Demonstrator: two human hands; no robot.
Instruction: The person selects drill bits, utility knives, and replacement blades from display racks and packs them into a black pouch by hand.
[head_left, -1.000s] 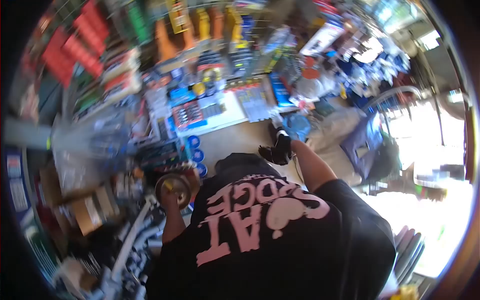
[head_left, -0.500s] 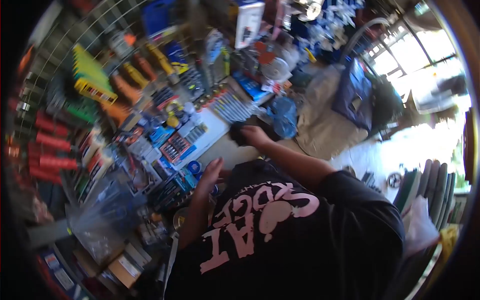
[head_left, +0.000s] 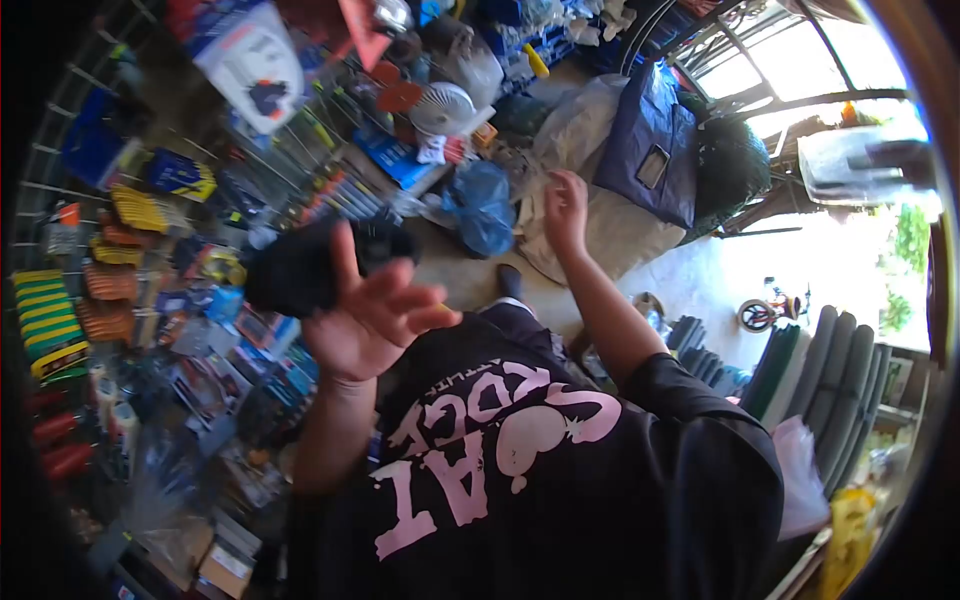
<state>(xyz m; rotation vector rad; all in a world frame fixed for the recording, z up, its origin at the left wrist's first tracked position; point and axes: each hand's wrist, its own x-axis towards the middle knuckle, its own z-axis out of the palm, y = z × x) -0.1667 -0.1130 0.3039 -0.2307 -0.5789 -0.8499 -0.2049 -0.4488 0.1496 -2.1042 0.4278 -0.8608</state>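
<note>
My left hand point(head_left: 368, 315) is raised in front of the goods, palm toward me, with its fingers spread. A soft-looking, blurred black item point(head_left: 290, 268) lies behind its thumb. Whether the hand touches this item, I cannot tell; its kind is also unclear. To the right, my right hand point(head_left: 567, 205) is lifted with loosely bent fingers apart and nothing visible in it. Behind that hand is a pale beige cover point(head_left: 610, 225), near a blue plastic bag point(head_left: 485, 210).
Packaged tools and small goods crowd the left, including orange-handled items point(head_left: 108, 282). A white round fan point(head_left: 443, 108) stands at the back. Grey rolls point(head_left: 845, 385) stand at the right, near a small bike point(head_left: 765, 315). A foot point(head_left: 510, 283) shows on the floor.
The black item has left my right hand and is now farther left, behind my left hand. Both hands have risen, and the view has turned toward the right.
</note>
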